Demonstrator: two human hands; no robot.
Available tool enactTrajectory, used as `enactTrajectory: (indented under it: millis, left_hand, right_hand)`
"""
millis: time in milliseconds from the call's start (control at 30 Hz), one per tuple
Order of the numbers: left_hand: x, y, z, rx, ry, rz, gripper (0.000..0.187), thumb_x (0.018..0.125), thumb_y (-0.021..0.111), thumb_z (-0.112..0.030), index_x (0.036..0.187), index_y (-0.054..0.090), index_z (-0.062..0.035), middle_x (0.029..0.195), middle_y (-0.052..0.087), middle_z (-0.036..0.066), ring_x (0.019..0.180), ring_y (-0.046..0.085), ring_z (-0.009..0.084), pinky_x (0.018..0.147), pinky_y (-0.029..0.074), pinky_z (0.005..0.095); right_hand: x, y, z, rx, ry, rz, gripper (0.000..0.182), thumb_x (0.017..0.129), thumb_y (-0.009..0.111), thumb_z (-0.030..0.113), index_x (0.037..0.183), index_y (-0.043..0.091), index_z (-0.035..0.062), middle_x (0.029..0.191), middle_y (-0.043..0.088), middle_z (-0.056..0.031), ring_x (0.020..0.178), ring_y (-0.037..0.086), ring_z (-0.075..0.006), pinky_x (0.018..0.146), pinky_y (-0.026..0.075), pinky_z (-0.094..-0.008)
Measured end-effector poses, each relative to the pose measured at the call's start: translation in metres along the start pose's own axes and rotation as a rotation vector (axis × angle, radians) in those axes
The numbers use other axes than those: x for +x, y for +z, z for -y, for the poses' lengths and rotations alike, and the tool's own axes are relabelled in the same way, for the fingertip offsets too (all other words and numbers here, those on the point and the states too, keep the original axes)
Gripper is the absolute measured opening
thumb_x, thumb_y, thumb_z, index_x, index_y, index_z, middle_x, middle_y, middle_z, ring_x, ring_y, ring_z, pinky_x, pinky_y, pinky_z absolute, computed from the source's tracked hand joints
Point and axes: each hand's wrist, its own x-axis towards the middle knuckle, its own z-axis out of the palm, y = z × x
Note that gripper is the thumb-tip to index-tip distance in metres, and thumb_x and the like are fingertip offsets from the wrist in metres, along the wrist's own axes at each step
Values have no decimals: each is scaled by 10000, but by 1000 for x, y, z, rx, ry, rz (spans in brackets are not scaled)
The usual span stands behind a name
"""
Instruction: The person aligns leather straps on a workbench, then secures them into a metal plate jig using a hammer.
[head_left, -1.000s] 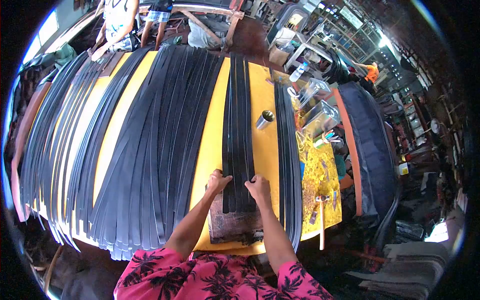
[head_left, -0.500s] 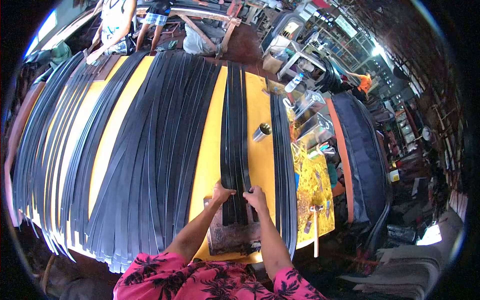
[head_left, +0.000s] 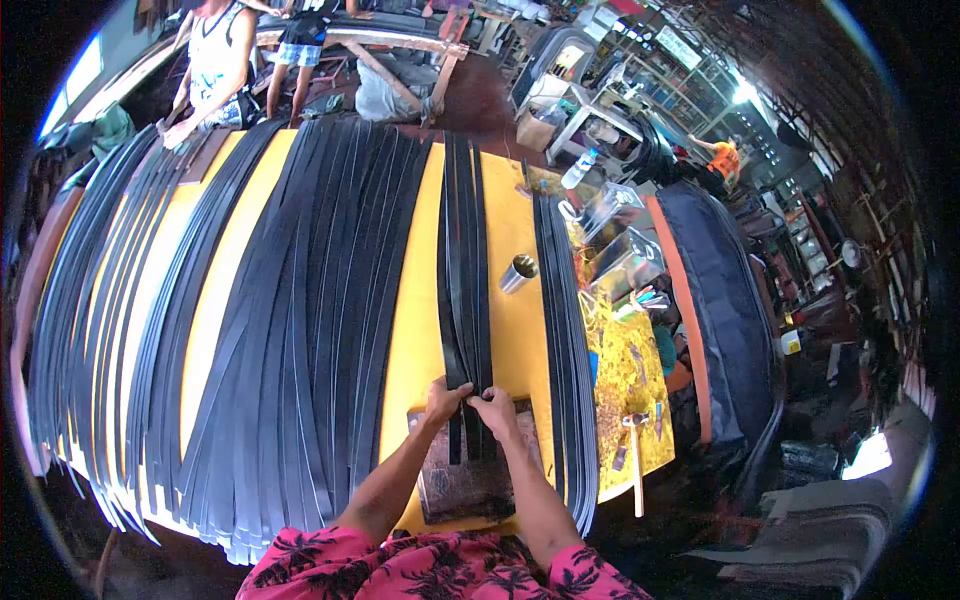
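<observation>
A narrow group of long black strips [head_left: 463,260] runs from the table's far side to my hands, its near ends lying over a dark worn board [head_left: 455,495]. My left hand [head_left: 443,400] is closed on a strip at the group's left edge. Close beside it, my right hand [head_left: 494,412] pinches a strip on the right. The thumbs almost meet, and the strips overlap and narrow just beyond them. My fingers partly hide how many strips are held. A metal cup [head_left: 518,274] rests on the yellow tabletop [head_left: 415,290] to the right.
A wide fan of black strips [head_left: 330,260] covers the table's left. Another strip bundle [head_left: 563,350] lies right, beside a hammer [head_left: 635,455] and clear plastic boxes [head_left: 630,260]. A person [head_left: 215,60] stands at the far left edge, hands near strips there.
My hands have drawn together, the right moving left. The strips between them, flat and side by side before, now bunch and overlap. The view has shifted slightly.
</observation>
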Motion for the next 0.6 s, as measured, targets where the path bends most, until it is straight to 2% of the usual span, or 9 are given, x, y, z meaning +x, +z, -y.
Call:
enactTrajectory:
  millis: [100, 167, 233, 267, 333, 367, 467, 500, 600]
  left_hand:
    - [4, -3, 13, -43, -42, -66, 338, 834, 722, -222, 1060, 670, 24, 951, 714, 132, 839, 683, 207, 746, 540, 354]
    - [9, -6, 28, 14, -39, -84, 305, 880, 680, -239, 1030, 671, 27, 901, 709, 107, 801, 672, 195, 725, 535, 345]
    - [3, -4, 15, -383, -236, 27, 269, 915, 639, -226, 1012, 663, 24, 853, 688, 72, 764, 655, 181, 700, 525, 325]
    - [-7, 2, 1, -583, -216, 86, 261, 951, 582, -221, 1033, 646, 19, 823, 653, 51, 701, 619, 166, 655, 507, 316]
    - [-5, 11, 1, -498, -201, 62, 272, 959, 567, -228, 1050, 635, 19, 819, 640, 49, 688, 607, 163, 641, 500, 319]
    - [-2, 15, 2, -427, -178, 26, 284, 966, 552, -236, 1068, 625, 18, 815, 628, 47, 674, 596, 161, 626, 493, 322]
    - [2, 17, 2, -439, -217, 0, 302, 977, 522, -264, 1039, 623, 13, 767, 601, 51, 652, 574, 155, 604, 476, 326]
    - [-1, 15, -13, -414, -266, -5, 304, 977, 519, -267, 1026, 626, 13, 754, 594, 56, 657, 575, 152, 605, 473, 326]
    - [0, 19, -22, -290, -197, -40, 349, 983, 491, -317, 978, 626, 4, 742, 601, 80, 647, 581, 168, 580, 476, 340]
  right_hand:
    - [4, -7, 4, -51, -20, 23, 403, 657, 825, 280, 852, 623, -10, 786, 623, -111, 759, 597, -212, 698, 476, -356]
    - [12, -12, -3, 169, -19, 136, 397, 661, 829, 274, 825, 609, -12, 778, 612, -95, 754, 582, -187, 671, 462, -345]
    - [11, -13, 3, 139, 11, 113, 399, 666, 828, 269, 841, 601, -9, 783, 609, -102, 746, 575, -189, 670, 462, -341]
    - [1, -10, 4, 148, 28, 108, 399, 666, 828, 269, 841, 601, -9, 783, 609, -102, 746, 575, -189, 670, 462, -341]
    - [-6, -3, 18, 90, 15, 38, 450, 671, 832, 291, 897, 596, -18, 836, 639, -158, 781, 613, -252, 704, 478, -367]
    - [-5, -1, 16, 95, 9, 32, 450, 671, 832, 291, 897, 596, -18, 836, 639, -158, 781, 613, -252, 704, 478, -367]
    - [-1, 6, 6, -33, -142, -87, 458, 725, 803, 284, 976, 583, -29, 952, 640, -266, 959, 622, -409, 810, 486, -439]
    - [-1, 4, 7, -25, -154, -97, 458, 725, 803, 284, 976, 583, -29, 952, 640, -266, 959, 622, -409, 810, 486, -439]
    - [-8, -1, 13, -52, -216, -83, 299, 778, 719, 162, 969, 562, -7, 951, 627, -262, 965, 596, -437, 827, 474, -458]
